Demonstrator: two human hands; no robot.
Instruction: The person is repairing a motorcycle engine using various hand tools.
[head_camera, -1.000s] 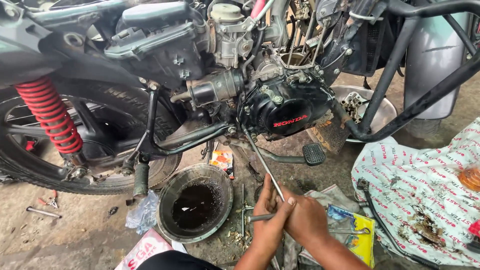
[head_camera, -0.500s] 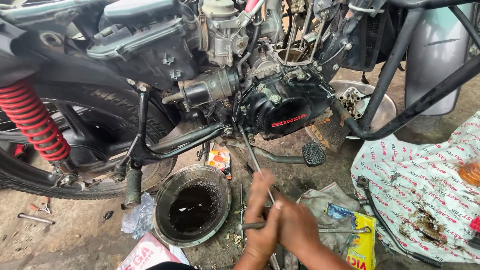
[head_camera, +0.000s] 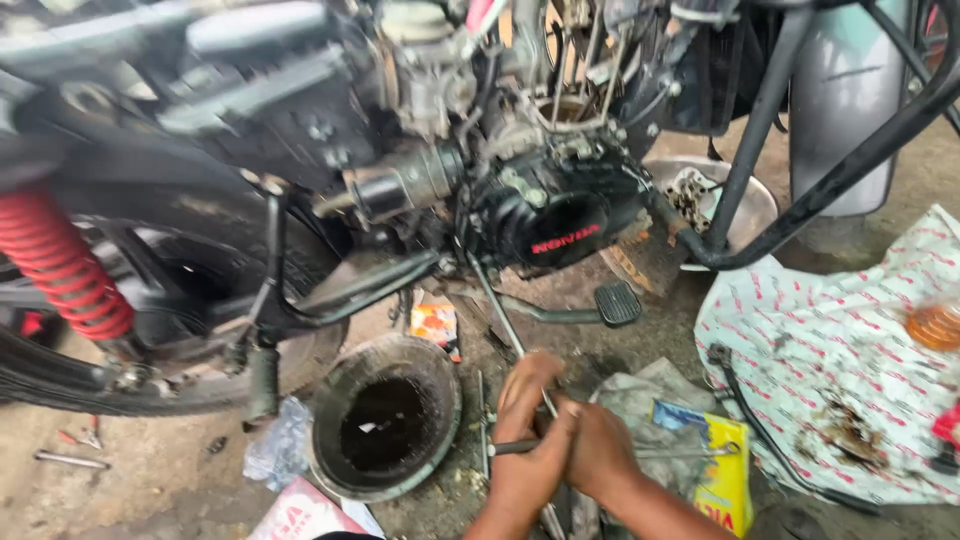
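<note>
- Left hand (head_camera: 530, 425) is closed around the lower end of a long thin rod (head_camera: 505, 325), knuckles up.
- Right hand (head_camera: 600, 450) presses against the left, fingers curled shut on a short bar (head_camera: 508, 447) that crosses the rod's foot. What lies under the palm is hidden.
- Both forearms come in from 6 o'clock. The wrists are close together and low over the floor.
- The rod slants from the hands toward 11 o'clock, and its top end reaches the underside of the black engine (head_camera: 560, 215).
- Step in hand, as it looks: working the rod against a fitting under the engine, with both hands on the grip end.
- A next move would call for keeping the rod in line with that fitting and both hands firm on the bar. The tip's seat is too dark to read.
- A round pan (head_camera: 330, 455) holding dark liquid sits at 9 o'clock, just beside the hands.
- A foot pedal (head_camera: 617, 303) stands at 1 o'clock, and a yellow packet (head_camera: 725, 480) lies at 3 o'clock.
- A red spring (head_camera: 60, 265) is well apart, at 10 o'clock.
</note>
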